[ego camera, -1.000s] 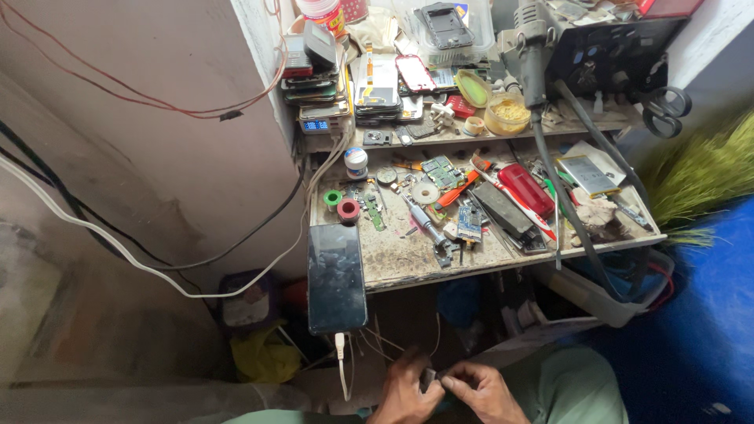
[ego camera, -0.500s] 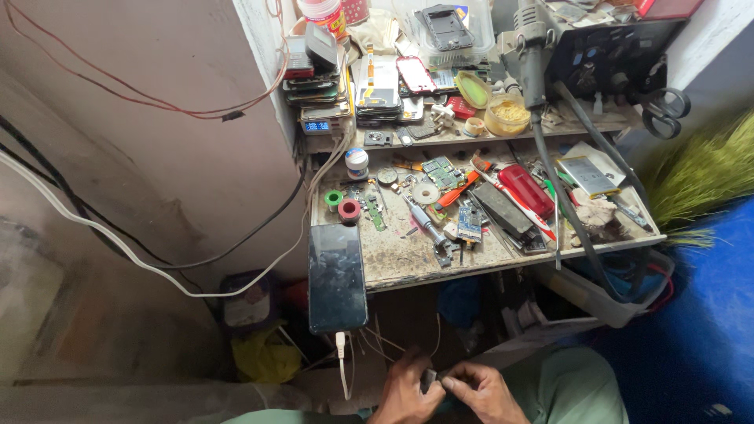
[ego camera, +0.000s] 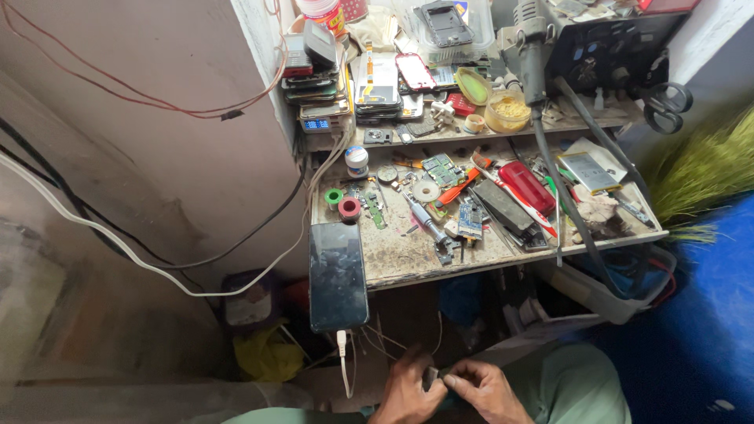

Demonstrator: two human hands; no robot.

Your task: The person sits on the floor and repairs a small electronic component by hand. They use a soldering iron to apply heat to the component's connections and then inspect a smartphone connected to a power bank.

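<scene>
Both my hands are pinched shut on one small dark part (ego camera: 431,378) — left hand (ego camera: 410,389) gripping its near side, right hand (ego camera: 484,390) closing fingertips on the other end. Over the last second almost nothing has shifted: the part sits in the same spot below the phone (ego camera: 338,275), so I judge the work is fine fiddling, not carrying. My wrists hang low over my lap, under the edge of the workbench (ego camera: 408,259) that the phone overhangs, knuckles up, thumbs meeting.

A small dark part (ego camera: 431,378) is pinched between the left hand (ego camera: 408,389) and right hand (ego camera: 485,390) below the cluttered workbench (ego camera: 400,255), near a dark smartphone (ego camera: 337,275).
</scene>
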